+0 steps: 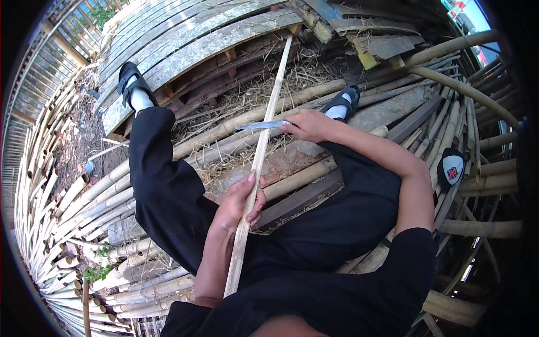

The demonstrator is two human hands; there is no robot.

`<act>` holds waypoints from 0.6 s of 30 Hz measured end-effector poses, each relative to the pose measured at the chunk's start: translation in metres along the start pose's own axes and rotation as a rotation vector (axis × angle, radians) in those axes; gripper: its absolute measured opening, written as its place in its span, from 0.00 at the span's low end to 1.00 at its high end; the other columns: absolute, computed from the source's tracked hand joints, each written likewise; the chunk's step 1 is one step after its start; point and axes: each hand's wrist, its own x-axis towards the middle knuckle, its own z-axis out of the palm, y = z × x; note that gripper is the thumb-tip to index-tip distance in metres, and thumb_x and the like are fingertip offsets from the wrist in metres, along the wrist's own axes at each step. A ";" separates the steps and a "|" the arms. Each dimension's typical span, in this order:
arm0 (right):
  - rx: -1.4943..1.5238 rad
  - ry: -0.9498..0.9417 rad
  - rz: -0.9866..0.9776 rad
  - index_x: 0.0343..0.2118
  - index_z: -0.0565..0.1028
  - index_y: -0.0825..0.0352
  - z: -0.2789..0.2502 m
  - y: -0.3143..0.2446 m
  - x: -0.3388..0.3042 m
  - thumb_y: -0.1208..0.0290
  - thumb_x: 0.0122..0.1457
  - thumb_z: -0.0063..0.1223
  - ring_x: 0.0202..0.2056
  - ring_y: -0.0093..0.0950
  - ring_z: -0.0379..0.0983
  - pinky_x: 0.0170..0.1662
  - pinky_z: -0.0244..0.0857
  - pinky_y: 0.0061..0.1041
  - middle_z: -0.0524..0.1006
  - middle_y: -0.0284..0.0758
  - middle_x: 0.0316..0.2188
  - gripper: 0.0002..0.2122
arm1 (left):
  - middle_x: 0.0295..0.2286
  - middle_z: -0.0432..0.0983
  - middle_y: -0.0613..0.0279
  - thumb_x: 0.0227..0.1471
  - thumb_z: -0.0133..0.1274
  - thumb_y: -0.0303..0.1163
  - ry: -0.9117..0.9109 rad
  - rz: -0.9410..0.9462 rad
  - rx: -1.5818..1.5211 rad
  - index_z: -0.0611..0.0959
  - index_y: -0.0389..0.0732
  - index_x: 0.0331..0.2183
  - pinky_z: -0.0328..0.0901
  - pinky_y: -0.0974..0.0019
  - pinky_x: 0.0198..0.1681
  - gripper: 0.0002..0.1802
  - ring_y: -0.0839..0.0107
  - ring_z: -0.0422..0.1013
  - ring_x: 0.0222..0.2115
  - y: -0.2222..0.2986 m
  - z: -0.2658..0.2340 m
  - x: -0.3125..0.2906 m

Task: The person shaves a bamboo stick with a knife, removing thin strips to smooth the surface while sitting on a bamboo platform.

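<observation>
The bare left hand [231, 203], on a forward-pointing left forearm [212, 255], has its fingers [260, 200] curled inward; the bare right hand [307, 124], farther forward, is clenched, the right forearm [370, 143] slanting back to a bent elbow [414, 171].

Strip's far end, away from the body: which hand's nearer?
Right. The right hand holds the knife across the strip, partway up; the left hand grips it lower, closer to the body.
</observation>
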 end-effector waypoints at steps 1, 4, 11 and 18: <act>-0.029 0.036 -0.002 0.30 0.75 0.66 0.002 0.001 -0.001 0.52 0.63 0.39 0.28 0.50 0.72 0.33 0.65 0.45 0.75 0.48 0.21 0.20 | 0.12 0.60 0.64 0.65 0.31 0.39 0.012 0.002 0.004 0.68 0.36 0.37 0.51 0.76 0.07 0.16 0.79 0.48 0.04 0.000 0.001 0.001; -0.077 0.086 -0.010 0.29 0.75 0.66 0.002 0.002 -0.002 0.51 0.63 0.39 0.27 0.51 0.73 0.34 0.65 0.47 0.75 0.49 0.21 0.21 | 0.12 0.61 0.64 0.65 0.33 0.41 -0.064 0.001 -0.047 0.68 0.39 0.37 0.52 0.75 0.08 0.16 0.79 0.50 0.05 -0.006 -0.003 0.004; -0.143 -0.015 0.080 0.31 0.76 0.67 -0.008 -0.010 0.000 0.49 0.63 0.38 0.29 0.51 0.73 0.35 0.66 0.47 0.75 0.51 0.23 0.23 | 0.11 0.58 0.66 0.65 0.31 0.39 -0.010 0.015 -0.023 0.68 0.37 0.37 0.50 0.75 0.07 0.16 0.80 0.48 0.04 -0.008 0.000 0.004; -0.211 -0.004 0.036 0.33 0.76 0.66 -0.013 -0.016 -0.001 0.48 0.63 0.37 0.28 0.51 0.73 0.35 0.66 0.46 0.75 0.51 0.21 0.24 | 0.12 0.59 0.66 0.65 0.34 0.43 -0.055 0.047 -0.015 0.68 0.38 0.37 0.53 0.72 0.09 0.17 0.78 0.51 0.05 -0.015 -0.005 0.011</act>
